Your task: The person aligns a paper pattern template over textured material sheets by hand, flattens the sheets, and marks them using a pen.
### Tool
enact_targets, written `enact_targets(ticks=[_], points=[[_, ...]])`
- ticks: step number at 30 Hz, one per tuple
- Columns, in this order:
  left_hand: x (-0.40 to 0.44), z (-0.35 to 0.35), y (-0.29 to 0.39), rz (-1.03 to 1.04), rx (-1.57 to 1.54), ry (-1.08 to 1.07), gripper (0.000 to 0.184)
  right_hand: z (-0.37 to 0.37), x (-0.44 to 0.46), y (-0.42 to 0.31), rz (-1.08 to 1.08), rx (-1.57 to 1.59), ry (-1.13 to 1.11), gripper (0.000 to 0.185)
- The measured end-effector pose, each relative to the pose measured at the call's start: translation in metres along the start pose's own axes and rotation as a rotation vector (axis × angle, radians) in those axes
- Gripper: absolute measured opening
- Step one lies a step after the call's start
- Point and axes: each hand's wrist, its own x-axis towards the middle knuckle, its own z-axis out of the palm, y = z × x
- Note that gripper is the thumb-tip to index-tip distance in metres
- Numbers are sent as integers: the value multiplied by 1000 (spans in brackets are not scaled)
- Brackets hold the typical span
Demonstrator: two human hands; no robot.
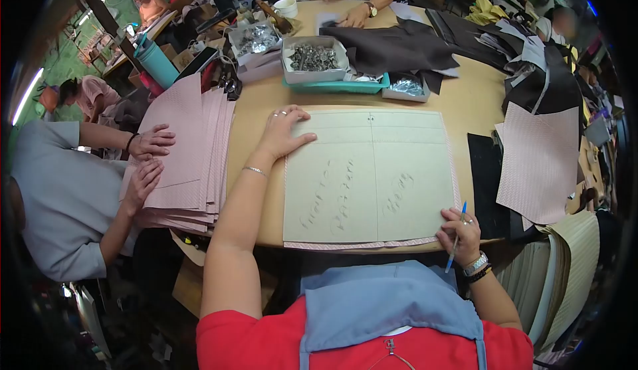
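Observation:
A cream cardboard pattern [339, 184] with handwriting and ruled lines lies flat on the table before me. Beneath it, a pink textured sheet [454, 171] shows along the right and bottom edges. My left hand [286, 132] rests on the pattern's upper left corner, thumb apart from the fingers. At the lower right corner, my right hand [460, 233] holds a blue pen [450, 261] in curled fingers, the hand touching or very near the pattern's edge.
To the left, a co-worker's hands [151, 143] lie on stacked pink sheets [179, 190]. Across the table, another person's hand [352, 16] touches dark material [392, 48]. A box of metal fittings [314, 58] sits in a teal tray [335, 87]. More pink sheets [541, 164] lie right.

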Motion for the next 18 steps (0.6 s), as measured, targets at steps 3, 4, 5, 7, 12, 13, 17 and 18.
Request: enact_targets(ticks=[3, 4, 5, 7, 12, 13, 17, 18], points=[[-3, 2, -1, 2, 21, -12, 55, 0, -3, -1, 35, 15, -12, 22], [-3, 3, -2, 4, 37, -12, 58, 0, -2, 0, 48, 19, -14, 21], [-5, 5, -1, -34, 68, 17, 64, -1, -3, -1, 49, 15, -14, 21], [-7, 0, 10, -117, 139, 82, 78, -1, 0, -2, 38, 12, -12, 21], [-16, 0, 29, -477, 209, 128, 98, 1, 0, -1, 15, 24, 11, 23], [-18, 1, 30, -527, 193, 131, 99, 2, -1, -1, 11, 22, 15, 23], [-20, 0, 32, -530, 240, 102, 92, 2, -1, 0, 6, 35, 24, 24], [-20, 0, 31, -540, 260, 90, 90, 3, -1, 0, 1, 34, 28, 23]])
